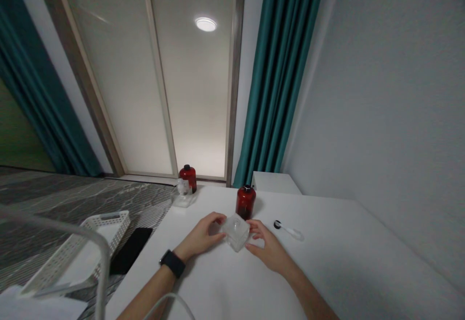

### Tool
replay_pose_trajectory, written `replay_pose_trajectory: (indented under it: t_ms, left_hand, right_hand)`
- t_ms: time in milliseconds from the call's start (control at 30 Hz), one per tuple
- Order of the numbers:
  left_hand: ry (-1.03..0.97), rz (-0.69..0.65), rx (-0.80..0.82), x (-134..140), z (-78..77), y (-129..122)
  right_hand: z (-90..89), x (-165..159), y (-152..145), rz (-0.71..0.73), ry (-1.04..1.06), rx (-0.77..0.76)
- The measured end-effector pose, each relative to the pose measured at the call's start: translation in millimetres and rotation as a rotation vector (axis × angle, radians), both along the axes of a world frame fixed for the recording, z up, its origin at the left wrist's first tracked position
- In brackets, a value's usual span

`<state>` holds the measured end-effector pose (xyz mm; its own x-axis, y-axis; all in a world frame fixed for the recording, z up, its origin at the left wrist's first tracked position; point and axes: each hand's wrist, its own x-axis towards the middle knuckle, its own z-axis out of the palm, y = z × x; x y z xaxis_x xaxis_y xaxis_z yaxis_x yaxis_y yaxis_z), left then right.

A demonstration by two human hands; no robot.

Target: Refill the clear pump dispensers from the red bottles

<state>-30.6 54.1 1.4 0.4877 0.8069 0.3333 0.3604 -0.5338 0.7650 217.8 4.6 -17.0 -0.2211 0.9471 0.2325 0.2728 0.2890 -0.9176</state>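
Between my two hands is a clear, square container (237, 233), tilted with one corner toward me. My left hand (209, 232), with a dark watch on the wrist, has its thumb and fingers at the container's left side. On the right side, the fingertips and thumb of my right hand (266, 248) grip it too. Right behind it stands a red-brown bottle (246, 203) with a dark neck. To the right of my right hand lies a slim white piece with a round black end (288, 230); its exact kind I cannot make out.
A second red-brown bottle (189, 178) with a black cap stands at the table's far left corner, behind a clear piece (183, 199). Left of the white table (327, 262) are a white perforated basket (103, 218) and a black flat item (132, 251). A grey curved bar crosses the lower left.
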Motion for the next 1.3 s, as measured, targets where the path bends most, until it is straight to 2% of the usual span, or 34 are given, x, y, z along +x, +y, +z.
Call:
replay_pose_trajectory:
  t_ms: [133, 367, 700, 800, 900, 1000, 1133, 1300]
  left_hand:
    - [-0.003, 0.073, 0.037, 5.8, -0.7, -5.5]
    - [0.008, -0.043, 0.051, 8.1, -5.0, -12.5]
    - [0.018, 0.017, -0.004, 12.8, -6.9, -11.4]
    - [0.017, 0.010, 0.006, 12.0, -7.7, -10.1]
    - [0.024, 0.009, 0.018, 11.3, -8.2, -9.2]
    - [0.037, 0.016, 0.019, 11.2, -8.0, -8.8]
    - [0.054, 0.023, 0.038, 11.4, -8.0, -8.3]
    - [0.066, 0.041, 0.069, 12.5, -8.2, -7.1]
  right_hand:
    - [2.9, -2.0, -6.6, -0.053, -0.077, 0.055]
    - [1.9, -9.8, -11.4, -0.087, -0.133, 0.133]
    - [8.4, -1.0, -16.7, -0.086, -0.171, 0.159]
    - [11.7, 17.9, -11.1, -0.144, -0.292, 0.304]
    - [13.5, 51.6, -6.6, -0.233, -0.412, 0.404]
    - [6.8, 93.5, -7.8, -0.315, -0.449, 0.402]
    - [-13.7, 137.1, -12.6, -0.452, -0.477, 0.352]
    - [-29.9, 147.3, -8.4, -0.499, -0.518, 0.283]
